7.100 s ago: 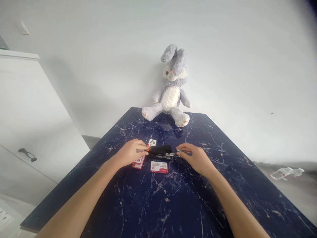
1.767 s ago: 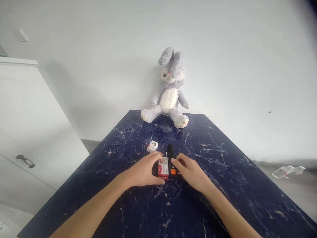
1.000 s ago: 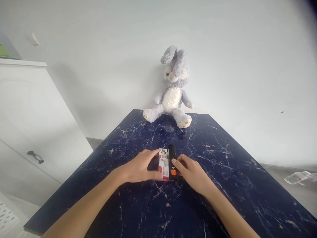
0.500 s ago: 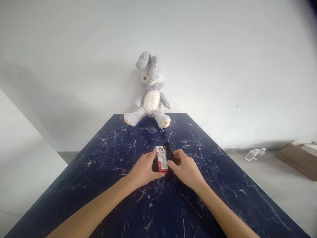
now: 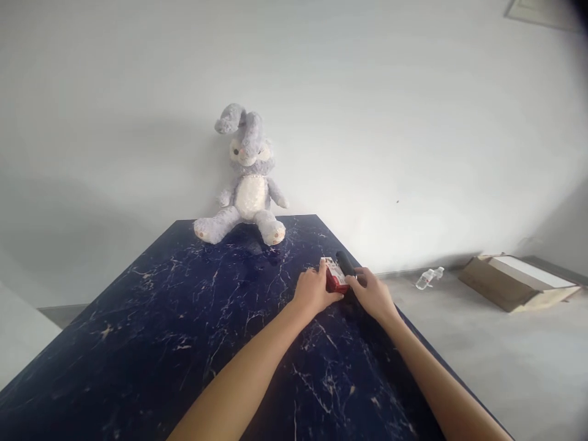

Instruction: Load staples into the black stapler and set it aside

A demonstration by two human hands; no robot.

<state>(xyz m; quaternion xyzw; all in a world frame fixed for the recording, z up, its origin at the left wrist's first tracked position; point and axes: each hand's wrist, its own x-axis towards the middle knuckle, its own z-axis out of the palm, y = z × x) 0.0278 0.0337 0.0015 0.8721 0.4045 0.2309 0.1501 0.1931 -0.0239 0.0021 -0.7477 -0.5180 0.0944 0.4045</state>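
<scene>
My left hand is wrapped round the left side of a small red and white box, its thumb along the near end. Pressed up against the box's right side is a black cylindrical object, which my right hand grips between thumb and fingers. Both things are just over the dark blue marbled table, near its right edge. Whether they touch the tabletop cannot be made out.
A grey plush rabbit sits at the table's far edge against the wall. On the floor to the right lie clear plastic bottles and a brown cardboard box.
Both hands have moved right across the table with the box and the black object, which now tilt to the left at their far ends. The camera view has turned right.
</scene>
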